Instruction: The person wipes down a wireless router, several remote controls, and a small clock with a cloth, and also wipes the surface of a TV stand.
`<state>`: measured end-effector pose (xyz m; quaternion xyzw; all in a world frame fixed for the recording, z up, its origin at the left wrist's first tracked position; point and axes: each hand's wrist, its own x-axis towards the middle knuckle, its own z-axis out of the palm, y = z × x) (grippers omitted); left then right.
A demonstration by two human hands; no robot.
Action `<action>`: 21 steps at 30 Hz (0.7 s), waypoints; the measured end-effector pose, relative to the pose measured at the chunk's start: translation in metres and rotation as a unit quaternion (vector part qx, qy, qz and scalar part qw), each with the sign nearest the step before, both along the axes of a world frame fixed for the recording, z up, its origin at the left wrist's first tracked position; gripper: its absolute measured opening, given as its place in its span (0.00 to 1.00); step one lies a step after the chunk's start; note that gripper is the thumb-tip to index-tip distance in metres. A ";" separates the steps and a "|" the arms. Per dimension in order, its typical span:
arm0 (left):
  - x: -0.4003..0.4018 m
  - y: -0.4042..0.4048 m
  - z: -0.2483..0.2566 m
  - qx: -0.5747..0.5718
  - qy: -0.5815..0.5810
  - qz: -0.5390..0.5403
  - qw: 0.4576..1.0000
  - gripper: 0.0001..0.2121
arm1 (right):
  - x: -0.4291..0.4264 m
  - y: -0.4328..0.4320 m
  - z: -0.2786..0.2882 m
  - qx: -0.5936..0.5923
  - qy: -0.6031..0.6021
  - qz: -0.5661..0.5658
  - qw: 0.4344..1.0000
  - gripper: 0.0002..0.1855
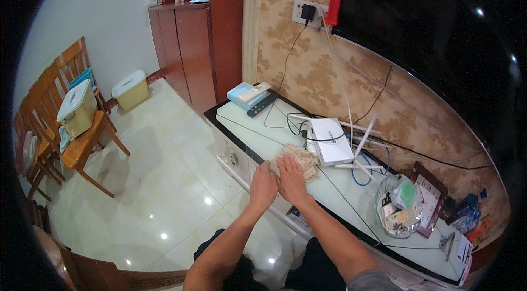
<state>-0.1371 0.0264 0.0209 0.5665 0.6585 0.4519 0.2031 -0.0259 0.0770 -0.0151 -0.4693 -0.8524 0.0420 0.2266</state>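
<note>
A beige textured cloth [306, 162] lies bunched on the glass top of a low TV cabinet [247, 130], near its front edge. My right hand [291, 177] presses down over the cloth, fingers stretched across it. Close against it, my left hand [263, 186] is at the cloth's near left side, above the cabinet's front edge. Its fingertips are partly hidden, so whether they grip the cloth is unclear. Just beyond the cloth sits a white box [331, 142] with a black cable across it, beside a white router antenna [365, 136].
Left along the cabinet are a blue box [245, 95] and a black remote control [261, 105]. To the right stand a glass bowl [381, 221] of small items and a framed clock [430, 198]. A television [411, 15] hangs above. Wooden chairs [88, 138] stand at left.
</note>
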 end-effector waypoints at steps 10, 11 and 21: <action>-0.014 0.009 -0.006 0.085 0.043 0.006 0.995 0.13 | -0.032 0.072 0.010 0.049 -0.001 0.173 0.984 0.28; -0.014 0.008 -0.005 0.069 0.049 0.000 0.996 0.12 | -0.032 0.069 0.012 0.048 -0.011 0.177 0.983 0.29; -0.017 0.013 -0.007 0.039 0.052 0.072 0.995 0.07 | -0.023 0.031 0.013 0.007 -0.033 0.145 0.989 0.31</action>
